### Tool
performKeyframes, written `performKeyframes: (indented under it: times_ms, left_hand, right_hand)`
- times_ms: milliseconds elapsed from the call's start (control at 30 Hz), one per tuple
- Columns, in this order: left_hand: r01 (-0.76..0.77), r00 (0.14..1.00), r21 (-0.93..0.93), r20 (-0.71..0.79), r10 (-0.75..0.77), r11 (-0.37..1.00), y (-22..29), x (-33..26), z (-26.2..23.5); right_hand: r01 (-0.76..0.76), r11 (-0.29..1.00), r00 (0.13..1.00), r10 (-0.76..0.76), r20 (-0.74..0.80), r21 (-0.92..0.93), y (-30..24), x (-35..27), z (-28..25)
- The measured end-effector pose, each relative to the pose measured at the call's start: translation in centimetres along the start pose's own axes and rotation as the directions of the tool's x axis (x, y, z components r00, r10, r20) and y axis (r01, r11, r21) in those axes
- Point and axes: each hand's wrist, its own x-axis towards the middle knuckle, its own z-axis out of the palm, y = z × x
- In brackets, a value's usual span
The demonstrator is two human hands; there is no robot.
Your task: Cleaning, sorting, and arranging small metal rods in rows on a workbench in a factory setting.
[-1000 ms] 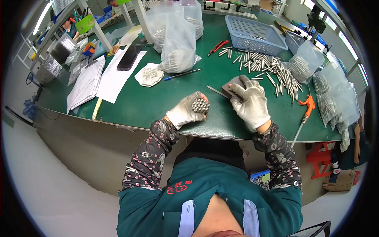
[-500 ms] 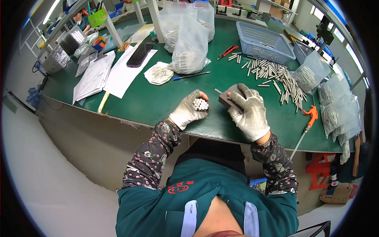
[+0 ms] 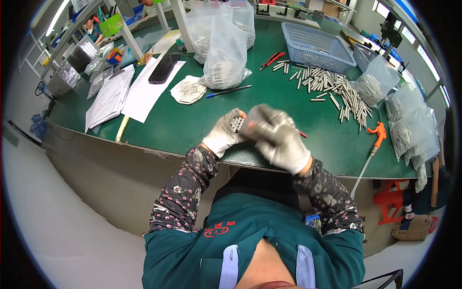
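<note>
Across the middle, a green table [image 3: 178,127] with a worn front edge. At its left, papers [image 3: 107,98] spread loosely, with a dark phone [image 3: 164,68] on top of one sheet. Just right of these, a crumpled pale cloth [image 3: 188,90], then a blue-ended pen [image 3: 228,91] in front of a bulging clear bag [image 3: 224,67]. Farther right, red-handled cutters [image 3: 272,60], a blue basket [image 3: 288,36] and, in front of it, a loose heap of metal rods [image 3: 337,91]. Along the right edge, filled pouches [image 3: 404,137] beside an orange air gun [image 3: 378,135]. Below, pale floor [image 3: 113,197] and a red stool [image 3: 391,200]; at upper left, beyond the shelf posts, a co-worker [image 3: 94,32]; at upper right, bright windows [image 3: 381,8].

Near the front edge, in the gloved left hand [image 3: 224,134], an upright bundle [image 3: 236,125] of rods, fingers curled snugly around it, ends showing. In the gloved right hand [image 3: 279,143], a dark block [image 3: 252,119], fingers closed over it, both smeared by motion.

Compared with half a second earlier: block swung left, from well clear of the bundle to right beside it, now covering part of it; cannot tell whether touching. Newly visible beyond the right hand, a small red tip [image 3: 302,134] on the table. Little changed in the left hand's grip.
</note>
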Motion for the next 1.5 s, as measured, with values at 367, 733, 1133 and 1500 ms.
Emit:
performKeyframes:
  times_ms: [367, 733, 1133, 1500]
  left_hand:
    - [-0.044, 0.996, 0.064, 0.074, 0.040, 0.997, -0.2, 0.4, -0.2]
    - [-0.010, 0.997, 0.091, 0.082, 0.003, 0.996, -0.6, 0.5, -0.5]
    - [-0.007, 0.998, 0.042, 0.068, 0.004, 0.999, -0.4, 0.3, -0.2]
    - [-0.023, 0.997, 0.045, 0.077, 0.019, 0.999, -0.5, 0.3, -0.4]
  right_hand:
    - [-0.392, 0.901, 0.914, 0.357, -0.194, -0.188, 4.4, -2.8, 1.1]
    - [-0.402, 0.573, 0.912, 0.321, -0.256, -0.714, 6.7, -3.6, -2.6]
    - [-0.456, 0.730, 0.810, 0.578, 0.104, -0.509, 6.0, -1.4, 2.5]
    - [-0.540, 0.722, 0.790, 0.613, 0.037, -0.433, 5.1, -2.0, 1.5]
